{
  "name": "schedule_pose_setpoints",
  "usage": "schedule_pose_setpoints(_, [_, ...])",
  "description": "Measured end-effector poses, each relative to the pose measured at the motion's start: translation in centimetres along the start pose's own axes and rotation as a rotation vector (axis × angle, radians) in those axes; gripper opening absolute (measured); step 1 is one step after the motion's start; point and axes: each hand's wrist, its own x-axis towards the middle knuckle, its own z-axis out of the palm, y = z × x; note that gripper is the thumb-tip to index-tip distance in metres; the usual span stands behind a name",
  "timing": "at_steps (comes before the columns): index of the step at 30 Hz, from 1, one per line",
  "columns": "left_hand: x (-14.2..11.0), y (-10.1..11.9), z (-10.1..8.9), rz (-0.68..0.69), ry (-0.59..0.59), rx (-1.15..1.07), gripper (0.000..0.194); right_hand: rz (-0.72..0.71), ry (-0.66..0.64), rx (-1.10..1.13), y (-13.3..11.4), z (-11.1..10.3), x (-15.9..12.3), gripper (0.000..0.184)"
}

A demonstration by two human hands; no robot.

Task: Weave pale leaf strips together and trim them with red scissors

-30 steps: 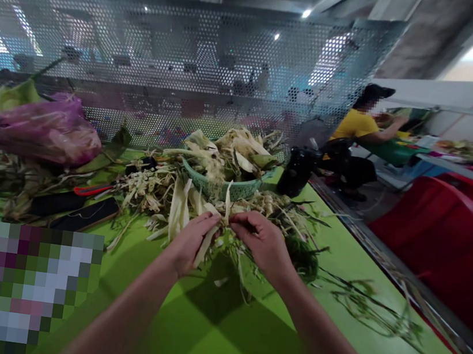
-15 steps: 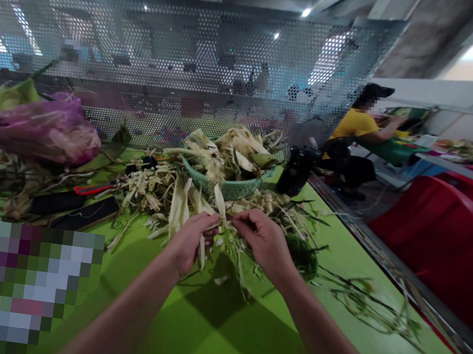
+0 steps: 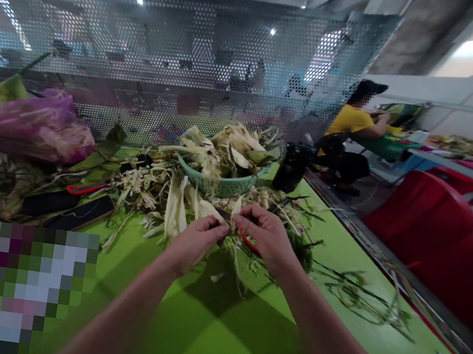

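Note:
Both of my hands meet over a green table [image 3: 219, 337], in front of a heap of pale husks and leaf strips [image 3: 173, 197]. My left hand [image 3: 195, 241] is closed in a pinch on a pale leaf strip [image 3: 236, 207]. My right hand [image 3: 267, 236] pinches the same strip from the other side, fingers curled. A bit of red [image 3: 247, 242] shows under my right hand. Just behind stands a teal basket [image 3: 222, 185] piled with husks.
A pink plastic bag [image 3: 29, 123] lies at the left, with dark flat objects [image 3: 79, 211] and a red-handled tool [image 3: 84, 187] beside it. A black bottle [image 3: 290, 166] stands by the perforated metal screen [image 3: 168, 63]. A person in yellow [image 3: 350, 122] sits at right; red chairs [image 3: 422, 219] nearby.
The long strip that hung from my left hand is gone from it. Both hands have drawn closer and now pinch a short pale piece. The camera tilted slightly.

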Motion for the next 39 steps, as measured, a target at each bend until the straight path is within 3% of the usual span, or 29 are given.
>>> schedule_pose_setpoints(7, [-0.1, -0.1, 0.3, -0.004, -0.011, 0.017, 0.027, -0.041, 0.126, -0.024, 0.4, 0.4, -0.1, 0.019])
schedule_pose_setpoints(14, [0.1, -0.7, 0.2, -0.026, 0.036, -0.017, 0.028, -0.033, 0.141, -0.043, 0.9, 0.3, 0.3, 0.024])
schedule_pose_setpoints(17, [0.4, -0.8, 0.0, -0.040, 0.121, -0.174, 0.028, -0.065, 0.146, -0.064, 0.8, -0.1, 0.5, 0.024])
schedule_pose_setpoints(21, [0.9, -0.9, -0.6, -0.003, 0.262, -0.326, 0.029, -0.092, 0.267, -0.086, 0.7, -0.2, 0.3, 0.035])
schedule_pose_setpoints(24, [1.2, -1.0, -0.8, 0.066, 0.296, -0.362, 0.029, -0.049, 0.163, -0.087, 0.9, 0.6, -0.1, 0.024])
schedule_pose_setpoints(28, [1.0, -1.2, -0.5, 0.118, 0.288, -0.344, 0.026, -0.003, -0.042, -0.047, 1.6, 2.1, -0.4, 0.025])
schedule_pose_setpoints(39, [1.0, -1.3, -0.4, 0.216, 0.267, -0.241, 0.020, 0.082, -0.068, 0.110, 2.0, 2.4, -0.3, 0.023])
